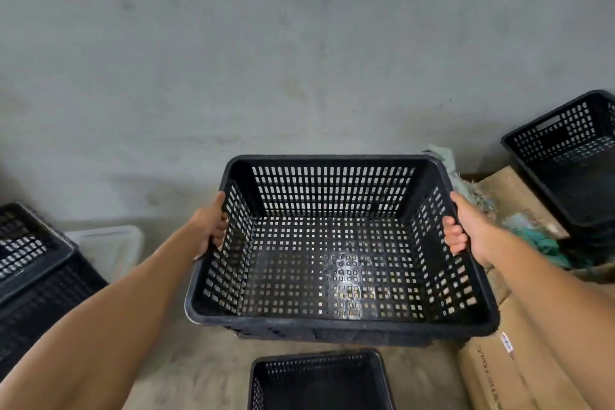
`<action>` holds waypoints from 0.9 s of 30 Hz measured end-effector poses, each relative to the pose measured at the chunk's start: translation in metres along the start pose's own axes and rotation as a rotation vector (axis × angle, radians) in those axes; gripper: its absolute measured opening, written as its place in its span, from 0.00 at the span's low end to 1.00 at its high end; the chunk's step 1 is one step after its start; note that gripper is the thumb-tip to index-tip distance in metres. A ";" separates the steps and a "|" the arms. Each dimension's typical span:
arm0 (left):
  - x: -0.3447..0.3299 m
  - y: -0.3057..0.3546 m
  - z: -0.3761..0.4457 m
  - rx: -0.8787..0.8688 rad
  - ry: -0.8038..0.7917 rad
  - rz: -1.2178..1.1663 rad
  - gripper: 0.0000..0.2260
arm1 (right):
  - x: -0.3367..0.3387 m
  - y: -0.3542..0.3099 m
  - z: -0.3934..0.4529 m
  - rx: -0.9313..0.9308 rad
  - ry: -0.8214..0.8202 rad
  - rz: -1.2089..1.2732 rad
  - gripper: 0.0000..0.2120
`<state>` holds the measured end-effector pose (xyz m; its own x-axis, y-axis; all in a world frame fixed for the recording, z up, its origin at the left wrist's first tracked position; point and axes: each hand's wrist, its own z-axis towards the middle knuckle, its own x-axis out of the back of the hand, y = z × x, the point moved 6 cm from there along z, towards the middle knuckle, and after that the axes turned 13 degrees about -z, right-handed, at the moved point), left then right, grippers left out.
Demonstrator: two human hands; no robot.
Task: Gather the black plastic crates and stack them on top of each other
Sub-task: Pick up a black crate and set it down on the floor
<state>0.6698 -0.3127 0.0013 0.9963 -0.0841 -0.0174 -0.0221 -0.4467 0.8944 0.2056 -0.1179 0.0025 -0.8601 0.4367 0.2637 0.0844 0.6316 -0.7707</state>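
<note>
Both hands grip one black crate (339,243) by its short side rims: left hand (209,226) curled over the left rim, right hand (466,230) curled over the right rim. Crate is held level, open side up, off the floor (206,373). Second crate (319,379) stands on the floor directly below it. Third crate (33,270) at left edge; fourth crate (572,160) at right, beside cardboard boxes (499,373).
</note>
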 end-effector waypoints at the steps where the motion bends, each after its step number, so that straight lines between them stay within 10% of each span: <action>1: 0.012 -0.011 -0.007 0.040 -0.011 -0.027 0.24 | -0.008 0.012 -0.007 -0.012 0.010 -0.021 0.29; 27: 0.084 -0.407 0.022 0.396 0.386 0.225 0.34 | -0.106 0.342 0.101 -0.376 0.048 -0.249 0.30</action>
<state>0.7612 -0.1579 -0.3741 0.9201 0.0811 0.3833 -0.1920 -0.7596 0.6215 0.2745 -0.0128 -0.3481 -0.8535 0.2657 0.4482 0.0623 0.9061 -0.4185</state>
